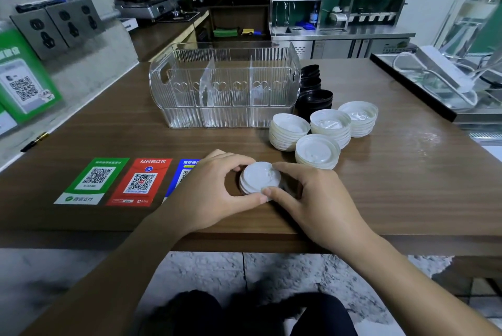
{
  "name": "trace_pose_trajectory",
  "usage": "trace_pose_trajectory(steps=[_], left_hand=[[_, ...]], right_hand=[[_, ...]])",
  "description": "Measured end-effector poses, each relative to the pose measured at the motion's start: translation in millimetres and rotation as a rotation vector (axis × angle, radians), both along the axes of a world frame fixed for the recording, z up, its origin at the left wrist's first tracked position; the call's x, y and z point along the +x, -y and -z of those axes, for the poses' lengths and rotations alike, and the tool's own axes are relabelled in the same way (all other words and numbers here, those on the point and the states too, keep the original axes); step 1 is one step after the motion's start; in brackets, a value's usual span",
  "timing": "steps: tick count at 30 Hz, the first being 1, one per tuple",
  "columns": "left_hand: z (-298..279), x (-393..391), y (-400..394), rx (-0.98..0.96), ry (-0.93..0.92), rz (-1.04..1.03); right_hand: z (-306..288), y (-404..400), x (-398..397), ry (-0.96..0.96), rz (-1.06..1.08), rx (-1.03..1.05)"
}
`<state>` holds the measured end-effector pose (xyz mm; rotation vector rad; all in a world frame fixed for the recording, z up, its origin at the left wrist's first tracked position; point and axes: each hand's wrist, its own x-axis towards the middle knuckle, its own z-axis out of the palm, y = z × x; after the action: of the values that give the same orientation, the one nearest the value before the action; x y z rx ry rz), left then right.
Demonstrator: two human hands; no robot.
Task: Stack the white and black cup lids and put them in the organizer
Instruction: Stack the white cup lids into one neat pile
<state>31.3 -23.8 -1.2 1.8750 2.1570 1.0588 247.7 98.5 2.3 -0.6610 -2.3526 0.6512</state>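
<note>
Head view: both hands on one small pile of white lids [260,178], near the front edge of the wooden counter [394,186].
Grip: left hand [214,191] and right hand [307,199] each curl thumb and fingers round the pile's rim, clamped from both sides; pile sits on the counter.
Landmark: clear organizer [224,85], at the back of the counter, dividers in, compartments look empty.
Held pile: in front of the organizer, well apart from it.
Step (my read): squaring up a white stack; nothing is in the organizer.
Next move: lift the pile as one unit, keep side pressure even so it doesn't shear, drop it in one compartment.
Other white stacks [323,132]: four, just off the organizer's front right corner.
Black lids [312,91]: stacked touching or just beside its right end wall.
QR stickers [116,180]: flat on the counter, front left of the organizer.
Obstruction: none on the straight path; only the organizer's front wall to clear.
</note>
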Motion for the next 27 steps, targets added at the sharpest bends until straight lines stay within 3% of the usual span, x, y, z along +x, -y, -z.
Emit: trace_pose_trajectory(steps=[14, 27], left_hand=[[-7.3, -6.1, 2.4, -0.071, 0.151, -0.039], [4.5, -15.3, -4.8, -0.1, 0.16, -0.017]], right_hand=[[3.8, -2.6, -5.3, -0.005, 0.061, 0.012], [4.8, -0.6, -6.3, -0.001, 0.091, 0.05]])
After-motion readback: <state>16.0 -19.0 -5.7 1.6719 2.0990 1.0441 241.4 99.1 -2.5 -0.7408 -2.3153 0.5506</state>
